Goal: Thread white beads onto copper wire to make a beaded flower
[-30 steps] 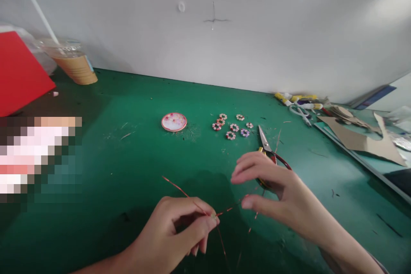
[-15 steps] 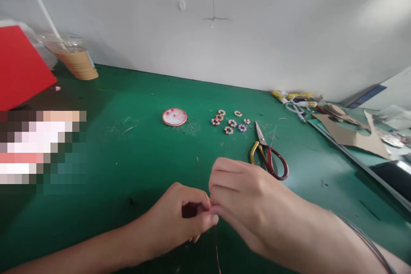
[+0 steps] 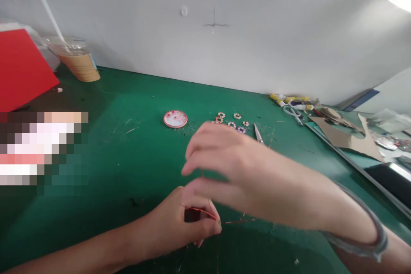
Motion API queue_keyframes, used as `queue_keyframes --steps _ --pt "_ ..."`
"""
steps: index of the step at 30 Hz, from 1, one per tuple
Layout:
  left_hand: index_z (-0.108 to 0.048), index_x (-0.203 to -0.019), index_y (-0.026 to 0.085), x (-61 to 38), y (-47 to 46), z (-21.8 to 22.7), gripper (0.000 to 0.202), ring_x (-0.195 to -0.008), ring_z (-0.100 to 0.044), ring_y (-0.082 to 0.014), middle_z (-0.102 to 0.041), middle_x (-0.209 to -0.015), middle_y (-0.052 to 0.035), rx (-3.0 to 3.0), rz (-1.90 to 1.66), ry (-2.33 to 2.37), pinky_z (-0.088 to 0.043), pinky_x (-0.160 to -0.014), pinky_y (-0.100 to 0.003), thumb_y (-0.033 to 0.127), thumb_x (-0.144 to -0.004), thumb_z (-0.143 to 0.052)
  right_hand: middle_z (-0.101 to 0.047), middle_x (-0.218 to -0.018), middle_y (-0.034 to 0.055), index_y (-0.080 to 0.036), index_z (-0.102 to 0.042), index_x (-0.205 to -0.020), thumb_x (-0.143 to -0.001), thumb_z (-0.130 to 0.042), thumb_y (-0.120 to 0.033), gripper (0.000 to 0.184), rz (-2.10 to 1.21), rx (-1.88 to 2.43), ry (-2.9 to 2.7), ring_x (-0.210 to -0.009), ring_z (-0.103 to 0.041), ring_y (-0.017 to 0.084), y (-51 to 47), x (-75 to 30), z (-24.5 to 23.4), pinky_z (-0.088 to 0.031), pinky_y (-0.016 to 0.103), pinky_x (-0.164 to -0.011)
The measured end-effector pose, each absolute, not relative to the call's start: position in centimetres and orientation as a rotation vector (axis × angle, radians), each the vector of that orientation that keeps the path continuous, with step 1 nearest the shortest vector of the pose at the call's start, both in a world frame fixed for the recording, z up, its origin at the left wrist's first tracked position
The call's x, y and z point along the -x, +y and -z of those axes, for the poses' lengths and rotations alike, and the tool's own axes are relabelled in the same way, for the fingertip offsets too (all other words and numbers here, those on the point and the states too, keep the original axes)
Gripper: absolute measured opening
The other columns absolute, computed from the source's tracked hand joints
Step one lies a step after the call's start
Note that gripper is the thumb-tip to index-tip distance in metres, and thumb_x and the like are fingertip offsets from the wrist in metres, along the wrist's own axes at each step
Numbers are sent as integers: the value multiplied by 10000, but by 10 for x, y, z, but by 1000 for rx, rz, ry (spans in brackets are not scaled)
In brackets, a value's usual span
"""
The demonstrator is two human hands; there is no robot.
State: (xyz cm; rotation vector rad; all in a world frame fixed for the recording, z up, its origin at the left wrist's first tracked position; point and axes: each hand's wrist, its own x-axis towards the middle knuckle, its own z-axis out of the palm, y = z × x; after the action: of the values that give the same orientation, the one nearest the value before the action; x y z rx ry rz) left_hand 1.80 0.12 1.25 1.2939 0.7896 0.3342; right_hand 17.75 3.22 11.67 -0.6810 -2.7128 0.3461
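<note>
Between the thumb and fingertips of my left hand (image 3: 195, 218) is pinched a thin reddish-copper wire (image 3: 205, 211). Strands stick out to the left, to the right and downward from the pinch. My right hand (image 3: 221, 162) hovers just above it, fingers apart and slightly blurred, with nothing visible in its grasp. Past the right hand lie several small beaded rings (image 3: 236, 116), some partly covered by it. Left of these sits a small round dish (image 3: 175, 119) with pink bits in it. The scissors (image 3: 257, 133) show only their blades; the right hand and arm hide the handles.
A plastic cup with a straw (image 3: 80, 62) and a red sheet (image 3: 25, 68) stand at the left. At the right are yellow-capped tubes (image 3: 278, 99), cut cardboard (image 3: 346, 137) and a dark device (image 3: 391, 184). A grey wall (image 3: 144, 30) rises behind the green table (image 3: 135, 94).
My right hand has let go at the left fingertips, opened and lifted up and away, now covering the scissor handles and some rings. My left hand keeps its pinch on the wire.
</note>
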Motion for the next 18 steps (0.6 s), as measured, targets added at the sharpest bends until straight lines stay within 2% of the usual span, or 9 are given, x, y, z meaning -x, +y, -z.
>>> queue_keyframes --steps 2,3,5,8,11,13,16,18 --pt "-702 -691 162 -17 2 -14 122 -474 -502 -99 -537 -509 58 -1326 -319 784 -373 -484 -195 234 -776 -654 -627 -888 9 -208 -666 -855 -892 -633 -299 104 -464 1020 -2344 -867 -562 166 37 -191 -119 -424 299 -758" --pt "-704 -690 162 -17 3 -14 128 -462 -497 -95 -534 -504 60 -1342 -316 788 -364 -478 -193 236 -781 -651 -632 -870 2 -208 -652 -868 -871 -649 -381 173 -583 1134 -2255 -777 -559 143 39 -196 -116 -429 269 -687" --pt "-699 -678 166 -17 4 -12 135 -441 -481 -88 -520 -484 67 -1359 -320 798 -359 -476 -191 233 -781 -644 -582 -666 -33 -193 -612 -749 -845 -648 -468 294 -948 1255 -2320 -574 -484 96 41 -202 -103 -365 215 -505" --pt "-684 -661 166 -18 4 -9 128 -427 -467 -89 -511 -458 73 -1353 -321 802 -361 -471 -193 217 -770 -638 -450 -522 -62 -173 -534 -591 -877 -604 -420 385 -1378 1207 -2483 -493 -378 67 42 -200 -80 -275 190 -418" --pt "-664 -654 163 -18 2 -7 140 -434 -469 -95 -514 -455 69 -1334 -335 803 -361 -472 -199 217 -777 -627 -413 -489 -69 -161 -479 -528 -893 -575 -324 411 -1491 1097 -2482 -475 -349 54 38 -195 -68 -270 178 -418" --pt "-649 -648 164 -18 0 -7 154 -451 -477 -97 -520 -472 65 -1326 -364 807 -371 -486 -206 224 -787 -622 -445 -503 -65 -159 -531 -558 -908 -544 -278 370 -1557 1061 -2394 -475 -361 52 35 -195 -65 -283 176 -426" --pt "-646 -669 169 -18 0 -7 170 -471 -478 -97 -522 -493 61 -1306 -440 812 -374 -494 -207 243 -815 -602 -517 -579 -36 -155 -595 -622 -932 -520 -288 345 -1520 1042 -2229 -517 -417 69 27 -202 -62 -316 202 -462" --pt "-661 -710 169 -18 1 -9 158 -471 -475 -96 -527 -499 58 -1278 -499 820 -360 -478 -204 253 -826 -593 -482 -567 -25 -165 -523 -558 -946 -506 -304 412 -1341 1030 -2162 -537 -411 88 19 -206 -58 -321 234 -492"
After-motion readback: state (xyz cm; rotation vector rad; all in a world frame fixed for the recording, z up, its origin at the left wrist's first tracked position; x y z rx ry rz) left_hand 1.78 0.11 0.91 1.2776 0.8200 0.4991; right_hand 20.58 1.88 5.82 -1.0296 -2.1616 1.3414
